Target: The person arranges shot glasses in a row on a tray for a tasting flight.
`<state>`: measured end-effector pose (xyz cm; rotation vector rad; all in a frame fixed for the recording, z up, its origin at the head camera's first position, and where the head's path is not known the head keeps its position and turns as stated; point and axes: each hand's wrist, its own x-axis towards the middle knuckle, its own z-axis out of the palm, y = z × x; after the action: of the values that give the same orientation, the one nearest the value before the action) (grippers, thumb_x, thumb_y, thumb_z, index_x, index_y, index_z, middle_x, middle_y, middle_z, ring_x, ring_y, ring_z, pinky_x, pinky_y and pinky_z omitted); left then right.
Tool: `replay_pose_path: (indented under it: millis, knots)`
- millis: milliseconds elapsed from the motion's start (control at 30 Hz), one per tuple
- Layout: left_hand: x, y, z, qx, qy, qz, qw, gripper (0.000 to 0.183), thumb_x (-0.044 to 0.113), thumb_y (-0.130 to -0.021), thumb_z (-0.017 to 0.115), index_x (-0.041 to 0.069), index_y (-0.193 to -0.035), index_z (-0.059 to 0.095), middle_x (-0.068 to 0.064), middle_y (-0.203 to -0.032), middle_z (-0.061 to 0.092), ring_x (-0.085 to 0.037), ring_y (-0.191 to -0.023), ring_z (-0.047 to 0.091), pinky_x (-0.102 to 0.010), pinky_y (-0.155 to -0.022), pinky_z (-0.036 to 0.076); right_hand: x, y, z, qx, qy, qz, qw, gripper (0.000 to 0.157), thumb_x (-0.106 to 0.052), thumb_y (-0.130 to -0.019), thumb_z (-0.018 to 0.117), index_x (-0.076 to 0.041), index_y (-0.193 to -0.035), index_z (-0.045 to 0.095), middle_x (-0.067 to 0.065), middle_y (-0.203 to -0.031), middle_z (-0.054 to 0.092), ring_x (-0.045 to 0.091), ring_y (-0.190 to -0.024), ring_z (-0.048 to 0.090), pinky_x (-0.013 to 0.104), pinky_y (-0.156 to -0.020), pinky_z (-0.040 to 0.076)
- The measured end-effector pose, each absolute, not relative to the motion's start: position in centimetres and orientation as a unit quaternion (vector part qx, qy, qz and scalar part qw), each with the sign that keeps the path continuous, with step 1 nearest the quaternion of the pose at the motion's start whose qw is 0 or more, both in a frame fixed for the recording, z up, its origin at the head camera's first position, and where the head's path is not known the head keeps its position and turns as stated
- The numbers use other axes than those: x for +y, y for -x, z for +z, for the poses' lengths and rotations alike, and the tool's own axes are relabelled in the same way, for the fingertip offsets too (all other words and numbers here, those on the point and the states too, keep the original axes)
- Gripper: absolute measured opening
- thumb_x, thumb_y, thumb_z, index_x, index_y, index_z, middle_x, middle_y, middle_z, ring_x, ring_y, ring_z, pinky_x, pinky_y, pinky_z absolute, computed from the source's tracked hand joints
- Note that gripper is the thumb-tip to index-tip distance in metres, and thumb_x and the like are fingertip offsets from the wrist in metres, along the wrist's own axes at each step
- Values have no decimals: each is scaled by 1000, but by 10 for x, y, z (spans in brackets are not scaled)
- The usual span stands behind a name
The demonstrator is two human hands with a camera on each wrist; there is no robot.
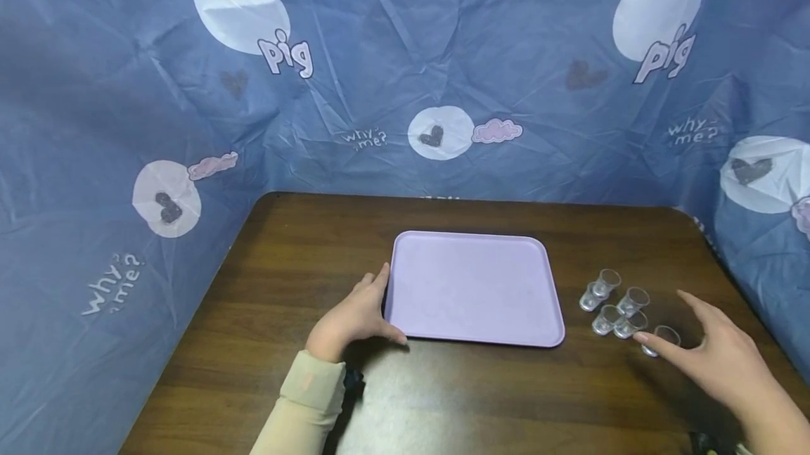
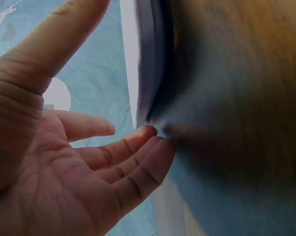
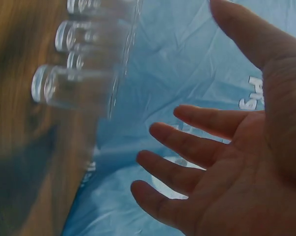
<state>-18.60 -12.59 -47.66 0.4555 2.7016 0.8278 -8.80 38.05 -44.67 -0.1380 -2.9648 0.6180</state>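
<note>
A light purple rectangular tray [image 1: 474,290] lies flat on the table. At its left edge is my left hand [image 1: 357,318], thumb near the front left corner and fingers along the side. In the left wrist view, the fingertips of the left hand [image 2: 94,157] come close to the tray's rim [image 2: 147,54]; whether they touch it I cannot tell. Several small clear shot glasses [image 1: 633,302] stand upright in a cluster right of the tray. My right hand [image 1: 721,353] hovers beside the nearest glass [image 3: 81,88], its fingers spread and holding nothing.
The brown wooden table [image 1: 285,272] has rounded far corners. Blue printed fabric [image 1: 392,75] hangs behind it and along both sides, close to the table edges.
</note>
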Motion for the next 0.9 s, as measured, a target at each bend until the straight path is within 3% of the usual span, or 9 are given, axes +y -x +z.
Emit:
replay_pose_path:
  millis: [267, 433, 567, 700, 900]
  knots:
    - [-122, 192, -479, 932, -149, 283, 170, 142, 36, -56, 102, -5, -160, 14, -36, -156, 24, -49, -144, 25, -56, -112, 29, 403, 82, -451, -980, 55, 190, -3, 108, -56, -82, 80, 15, -147, 32, 49, -134, 38, 68, -110, 43, 75, -81, 39]
    - [-121, 198, -480, 934, -156, 272, 169, 141, 34, -57, 102, -8, -159, 14, -37, -155, 26, -48, -143, 27, -54, -113, 29, 407, 85, -457, -980, 52, 194, -5, 100, -53, -80, 83, 16, -138, 42, 48, -123, 50, 65, -107, 50, 72, -81, 42]
    - [-122, 199, -481, 934, -158, 271, 172, 141, 35, -57, 102, -9, -158, 15, -38, -155, 25, -48, -144, 25, -54, -114, 28, 402, 89, -465, -976, 50, 209, 21, 86, -45, -78, 88, 14, -129, 52, 36, -107, 64, 54, -100, 60, 66, -79, 44]
    - [-122, 199, -481, 933, -156, 273, 178, 139, 35, -58, 102, -10, -158, 16, -38, -156, 23, -48, -145, 23, -53, -115, 26, 399, 89, -472, -973, 55, 214, 61, 73, -38, -76, 91, 11, -121, 60, 19, -95, 69, 42, -89, 65, 60, -75, 44]
    - [-122, 199, -483, 932, -156, 275, 179, 136, 36, -59, 101, -11, -157, 18, -38, -155, 25, -46, -144, 25, -52, -114, 28, 401, 89, -478, -969, 58, 230, 60, 65, -35, -79, 90, 11, -116, 64, 13, -88, 71, 28, -78, 65, 56, -73, 44]
